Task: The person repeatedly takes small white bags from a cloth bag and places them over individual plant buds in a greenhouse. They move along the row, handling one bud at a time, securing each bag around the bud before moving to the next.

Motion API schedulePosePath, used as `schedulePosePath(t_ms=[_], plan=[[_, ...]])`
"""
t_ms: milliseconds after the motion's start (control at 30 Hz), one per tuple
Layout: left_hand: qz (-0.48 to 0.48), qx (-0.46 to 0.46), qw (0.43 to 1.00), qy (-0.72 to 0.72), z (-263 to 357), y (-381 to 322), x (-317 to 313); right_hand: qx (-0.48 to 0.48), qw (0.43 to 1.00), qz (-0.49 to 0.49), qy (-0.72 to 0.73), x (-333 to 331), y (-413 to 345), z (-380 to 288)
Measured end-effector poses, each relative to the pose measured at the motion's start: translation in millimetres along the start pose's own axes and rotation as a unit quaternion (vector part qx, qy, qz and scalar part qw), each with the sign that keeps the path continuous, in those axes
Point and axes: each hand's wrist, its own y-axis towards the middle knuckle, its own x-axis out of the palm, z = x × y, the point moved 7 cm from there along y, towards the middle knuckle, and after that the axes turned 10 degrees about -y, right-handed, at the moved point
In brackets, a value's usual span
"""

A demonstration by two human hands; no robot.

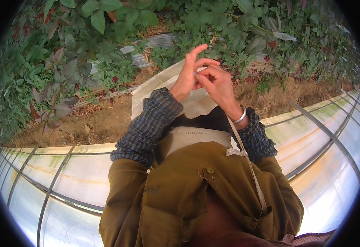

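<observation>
In front of my waist, my two hands are together over a pale sheet-like bag or cloth (150,89). My left hand (185,75) is raised, one finger stretched out and another bent towards the right hand. My right hand (218,85), with a silver bangle (241,116) at its wrist, has thumb and forefinger pinched against the left hand's palm side. Whether anything small is between those fingertips is hidden. Blue checked sleeve covers (161,108) wrap both forearms. A white knotted cord (255,182) runs down across my brown jacket (173,173).
Leafy bushes, apparently roses (98,20), fill the far side, with thin stems reaching out. Fallen dark red petals (115,79) lie along a strip of bare soil (99,115). Behind me runs a translucent film wall (81,173) with metal bars (325,129).
</observation>
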Motion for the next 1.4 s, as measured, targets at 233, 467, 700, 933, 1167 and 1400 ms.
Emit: schedulePosePath(t_ms=[233,467,700,933,1167,1400], plan=[[-0.016,-0.068,0.997,0.011,-32,0,-4,-0.056,0.975,0.113,-0.185,-12,-18,6],[-0.041,-0.092,0.994,0.042,-40,2,15,0.047,0.991,0.089,-0.084,-13,-39,30],[-0.1,-0.133,0.981,0.099,-62,7,28,0.006,0.983,0.166,-0.082,-28,-65,38],[0.025,-0.182,0.977,0.111,-87,17,47,0.013,0.937,0.277,-0.212,-86,-79,55],[-0.021,-0.232,0.96,0.154,-145,37,76,0.082,0.96,0.251,0.096,-139,-97,118],[-0.056,-0.268,0.94,0.202,-185,65,106,0.108,0.947,0.245,0.179,-177,-115,163]])
